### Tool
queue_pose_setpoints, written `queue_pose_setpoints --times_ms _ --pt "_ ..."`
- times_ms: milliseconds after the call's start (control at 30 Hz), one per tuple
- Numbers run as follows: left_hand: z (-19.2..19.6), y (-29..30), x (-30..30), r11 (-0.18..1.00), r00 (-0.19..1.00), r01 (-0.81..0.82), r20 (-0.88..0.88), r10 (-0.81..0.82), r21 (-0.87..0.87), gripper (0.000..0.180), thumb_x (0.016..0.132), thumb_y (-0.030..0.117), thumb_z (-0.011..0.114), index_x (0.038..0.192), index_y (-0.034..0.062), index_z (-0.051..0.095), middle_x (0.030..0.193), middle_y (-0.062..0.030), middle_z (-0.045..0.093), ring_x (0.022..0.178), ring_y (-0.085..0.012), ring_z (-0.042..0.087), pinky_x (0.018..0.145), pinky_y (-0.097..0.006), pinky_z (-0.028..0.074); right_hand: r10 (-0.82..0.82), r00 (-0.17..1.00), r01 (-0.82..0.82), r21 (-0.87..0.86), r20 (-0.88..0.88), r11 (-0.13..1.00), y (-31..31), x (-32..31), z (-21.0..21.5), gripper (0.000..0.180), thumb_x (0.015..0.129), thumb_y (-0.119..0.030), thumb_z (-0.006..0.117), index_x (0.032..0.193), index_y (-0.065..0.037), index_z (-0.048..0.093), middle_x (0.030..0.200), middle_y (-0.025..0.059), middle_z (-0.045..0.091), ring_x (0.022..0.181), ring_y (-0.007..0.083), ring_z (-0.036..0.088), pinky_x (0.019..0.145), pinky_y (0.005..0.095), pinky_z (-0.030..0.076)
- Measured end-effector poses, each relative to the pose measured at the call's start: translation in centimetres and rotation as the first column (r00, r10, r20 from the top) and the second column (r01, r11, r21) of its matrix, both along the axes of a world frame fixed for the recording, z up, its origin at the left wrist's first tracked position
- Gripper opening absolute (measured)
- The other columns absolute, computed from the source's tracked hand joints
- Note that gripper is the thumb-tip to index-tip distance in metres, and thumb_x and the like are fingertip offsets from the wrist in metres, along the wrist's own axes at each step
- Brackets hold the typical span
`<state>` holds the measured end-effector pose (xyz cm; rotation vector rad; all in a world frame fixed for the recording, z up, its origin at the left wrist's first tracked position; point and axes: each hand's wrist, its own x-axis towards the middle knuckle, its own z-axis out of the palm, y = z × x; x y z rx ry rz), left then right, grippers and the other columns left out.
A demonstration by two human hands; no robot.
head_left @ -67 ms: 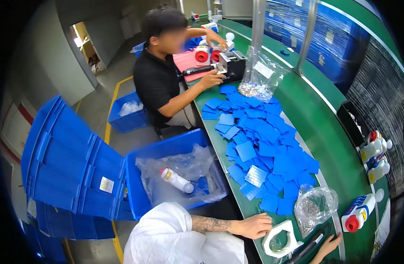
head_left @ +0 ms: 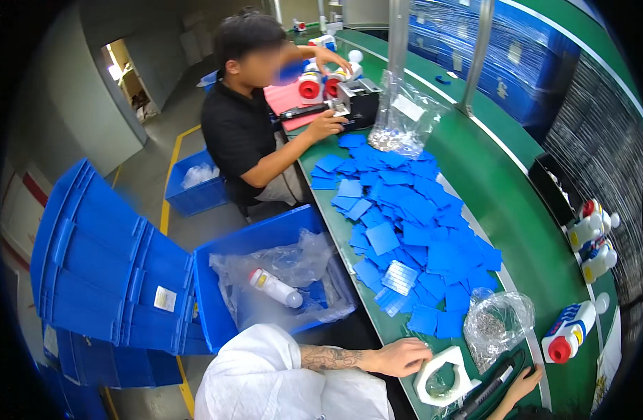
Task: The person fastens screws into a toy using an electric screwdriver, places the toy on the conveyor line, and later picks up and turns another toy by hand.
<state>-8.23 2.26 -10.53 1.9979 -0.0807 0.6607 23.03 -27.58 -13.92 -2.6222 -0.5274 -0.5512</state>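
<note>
My left hand (head_left: 404, 357) is closed, its fingers curled over the table's near edge, left of a white ring-shaped plastic frame (head_left: 434, 374). Whatever may be in its fingers is hidden. My right hand (head_left: 523, 383) reaches in from the lower edge, fingers partly stretched out, right of a black pen-shaped power tool (head_left: 486, 393) with a cord. Nothing shows in its fingers. Just beyond lies a clear bag of small metal parts (head_left: 491, 323). A large heap of blue square plates (head_left: 412, 224) covers the table farther off.
A blue crate (head_left: 213, 280) with plastic film and a white bottle (head_left: 276, 288) stands left of the table. Stacked blue crates (head_left: 101, 259) tilt farther left. A co-worker in black (head_left: 244, 126) sits beyond, hands at a black device (head_left: 360, 105). A red-capped bottle (head_left: 570, 332) lies at right.
The whole view has shifted slightly, so things sit a little farther left. Both my hands keep nearly the same pose and place on the table.
</note>
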Motion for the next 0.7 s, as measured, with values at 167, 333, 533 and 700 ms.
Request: queue_pose_setpoints --times_ms 167,333,533,700 --pt "1.0 0.9 1.3 0.982 0.977 -0.176 -0.138 0.166 -0.069 0.021 0.068 0.002 0.058 0.089 0.0034 0.056 0.079 -0.0107 0.057 0.072 -0.0247 0.057 0.063 -0.032 0.046 -0.16 0.987 0.162 0.084 -0.031 0.983 5.8 -3.0 5.0 0.026 0.074 -0.008 0.052 0.098 0.0 0.056 0.093 0.0204 0.057 0.088 0.0344 0.054 0.08 0.0388 0.042" --pt "2.5 1.1 2.0 0.942 0.911 -0.334 -0.27 0.311 -0.043 0.008 0.067 0.002 0.063 0.072 0.0018 0.056 0.076 -0.0088 0.057 0.068 -0.0192 0.054 0.066 -0.029 0.045 -0.276 0.922 0.308 0.084 -0.27 0.948 7.3 -1.3 7.1 0.02 0.073 -0.011 0.05 0.089 -0.001 0.056 0.087 0.0214 0.056 0.081 0.0354 0.054 0.07 0.0425 0.045" --pt "-11.0 5.7 4.9 0.487 0.899 0.147 -0.09 -0.429 -0.861 0.008 0.075 0.002 0.052 0.081 0.0026 0.047 0.093 -0.0108 0.047 0.066 -0.0157 0.047 0.059 -0.027 0.041 -0.309 0.943 0.329 0.217 -0.122 0.919 3.1 -2.3 2.3 0.023 0.068 -0.003 0.046 0.089 0.003 0.052 0.093 0.0209 0.051 0.089 0.0343 0.05 0.081 0.0392 0.042" --pt "-23.7 14.6 2.7 -0.825 0.603 -0.324 0.571 -0.557 -0.463 0.017 0.082 0.026 0.05 0.074 0.0123 0.043 0.118 -0.0224 0.045 0.051 -0.0166 0.044 0.043 -0.027 0.04 -0.251 0.967 0.233 0.228 0.051 0.945 4.5 -3.2 2.2 0.031 0.07 -0.005 0.051 0.099 0.004 0.045 0.106 0.019 0.047 0.099 0.0323 0.046 0.086 0.037 0.04"
